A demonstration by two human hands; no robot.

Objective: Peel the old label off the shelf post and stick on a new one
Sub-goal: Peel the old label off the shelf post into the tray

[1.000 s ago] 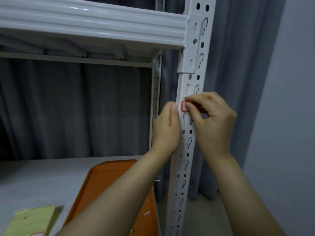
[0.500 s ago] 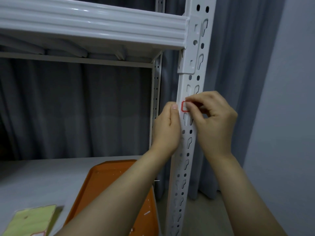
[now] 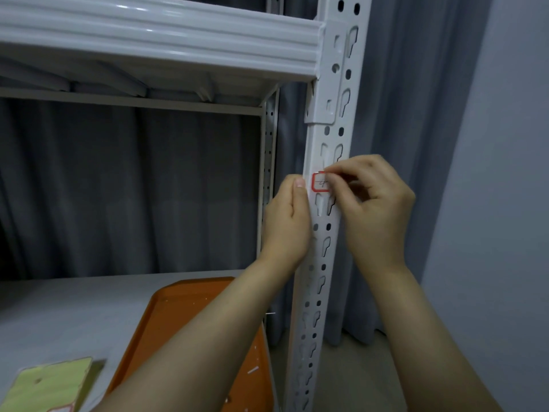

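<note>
A small white label with a red border [image 3: 319, 183] sits on the front of the white perforated shelf post [image 3: 322, 248] at mid-height. My right hand [image 3: 372, 209] is at the label's top right corner, thumb and forefinger pinched on its edge. My left hand [image 3: 286, 224] wraps the post's left side just beside the label, thumb pointing up along the post. Most of the label's right part is hidden by my right fingers.
An orange tray [image 3: 178, 328] with small white scraps lies on the grey lower shelf [image 3: 59, 307]. A yellow-green sheet [image 3: 50, 385] lies at the bottom left. The white upper shelf beam [image 3: 154, 40] runs overhead. Grey curtains hang behind; a wall stands at right.
My right fingers have shifted slightly at the label's top edge, showing a bit more of the label. My left hand has stayed on the post.
</note>
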